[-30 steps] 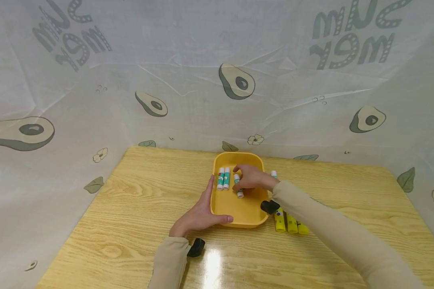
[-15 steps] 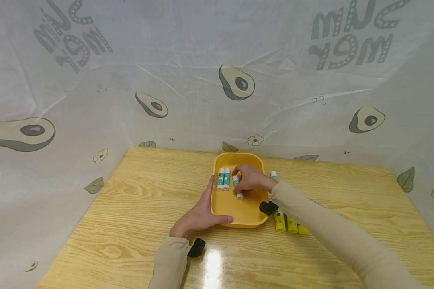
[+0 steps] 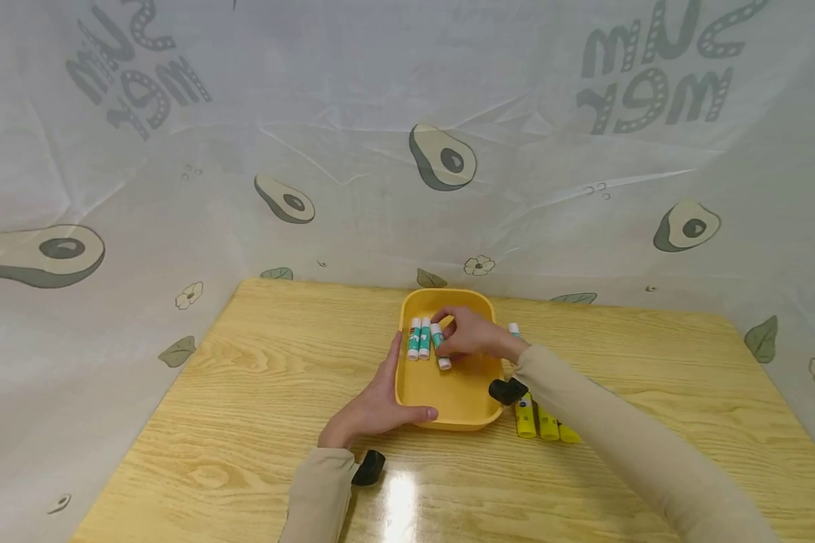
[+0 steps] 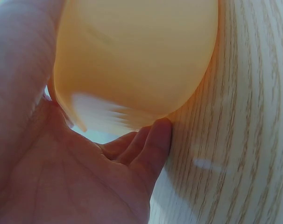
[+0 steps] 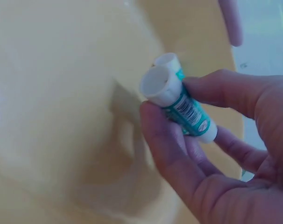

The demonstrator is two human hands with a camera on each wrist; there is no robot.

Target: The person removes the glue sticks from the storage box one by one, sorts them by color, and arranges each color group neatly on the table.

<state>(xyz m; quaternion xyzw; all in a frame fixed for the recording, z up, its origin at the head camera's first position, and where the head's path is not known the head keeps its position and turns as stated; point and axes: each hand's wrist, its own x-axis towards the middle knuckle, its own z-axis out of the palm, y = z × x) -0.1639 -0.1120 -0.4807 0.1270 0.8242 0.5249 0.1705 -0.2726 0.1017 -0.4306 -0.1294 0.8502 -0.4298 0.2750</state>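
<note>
pinching a teal-and-white stick (image 5: 190, 109), the right hand (image 3: 472, 333) is inside the tray (image 3: 435, 392), its thumb and fingers bent only as far as the stick's width. that stick sits in the left half of the tray, toward its far end, tilted a little, its lower end pointing to the tray's near side. just to its left, two sticks (image 3: 414, 339) of the same kind lie side by side along the tray's left wall. the left hand (image 3: 378, 401) holds the tray's near left corner, thumb over the near rim, fingers spread wide of it against the outside of the left wall. just right of the tray, by its near end, lie three yellow tubes (image 3: 525, 419), partly covered by the right sleeve (image 3: 625, 430); another stick (image 3: 514, 329) pokes out beyond the same sleeve, right of the tray's far end. the table (image 3: 258, 377) spreads under the tray, and behind it hangs a pale sheet (image 3: 353, 196) printed with avocados.
</note>
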